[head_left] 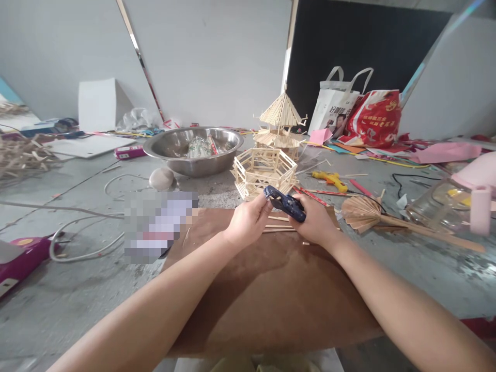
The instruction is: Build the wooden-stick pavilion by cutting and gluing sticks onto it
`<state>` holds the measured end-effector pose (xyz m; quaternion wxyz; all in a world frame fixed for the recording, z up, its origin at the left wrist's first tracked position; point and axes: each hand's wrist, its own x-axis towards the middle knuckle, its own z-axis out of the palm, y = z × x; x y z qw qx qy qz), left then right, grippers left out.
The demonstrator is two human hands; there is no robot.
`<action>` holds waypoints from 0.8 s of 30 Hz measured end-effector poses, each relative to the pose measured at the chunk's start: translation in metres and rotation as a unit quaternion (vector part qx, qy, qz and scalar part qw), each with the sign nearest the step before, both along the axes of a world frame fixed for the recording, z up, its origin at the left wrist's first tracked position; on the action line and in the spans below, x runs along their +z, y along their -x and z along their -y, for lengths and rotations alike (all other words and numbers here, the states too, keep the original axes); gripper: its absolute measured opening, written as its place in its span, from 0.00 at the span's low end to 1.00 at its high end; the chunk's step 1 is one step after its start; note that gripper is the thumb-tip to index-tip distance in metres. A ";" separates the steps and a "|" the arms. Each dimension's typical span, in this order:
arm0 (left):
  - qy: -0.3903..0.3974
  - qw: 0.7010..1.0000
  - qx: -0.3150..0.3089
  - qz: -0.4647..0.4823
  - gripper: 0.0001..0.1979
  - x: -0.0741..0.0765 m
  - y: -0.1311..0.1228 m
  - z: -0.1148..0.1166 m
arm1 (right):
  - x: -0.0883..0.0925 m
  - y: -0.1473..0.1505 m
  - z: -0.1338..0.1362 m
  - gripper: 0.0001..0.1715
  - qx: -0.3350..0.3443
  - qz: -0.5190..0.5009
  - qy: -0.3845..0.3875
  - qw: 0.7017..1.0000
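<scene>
My right hand point(315, 219) is closed around a dark blue pliers-like tool point(290, 205), its surface flecked with pale bits. At the tool's left end, the fingers of my left hand point(250, 219) are pinched together; whatever they hold is too small to make out. Several thin wooden sticks point(281, 226) lie under the hands on a brown board point(271, 294). Just beyond the hands stands a six-sided frame point(265, 168) built of light sticks. Behind it rises a stick pagoda point(284, 111) with a pointed roof.
A steel basin point(194, 165) stands behind on the left, near a round whitish object point(161, 179). A blurred-out flat item point(160, 227) lies left of the board. To the right are a yellow glue gun point(329, 181), a paper fan point(362, 213), a clear jug point(434, 206) and bags point(374, 119).
</scene>
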<state>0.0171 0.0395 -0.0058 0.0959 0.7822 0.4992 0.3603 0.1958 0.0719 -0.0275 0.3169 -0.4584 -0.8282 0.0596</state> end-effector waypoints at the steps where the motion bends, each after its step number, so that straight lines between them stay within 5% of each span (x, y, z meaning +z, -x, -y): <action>1: 0.001 1.000 0.000 -0.001 0.13 0.000 0.000 0.000 | 0.000 0.000 0.000 0.22 -0.001 0.001 -0.001 1.000; 24: -0.009 1.000 -0.009 0.029 0.14 0.000 -0.001 0.001 | 0.008 0.000 0.005 0.16 -0.040 0.053 -0.019 0.998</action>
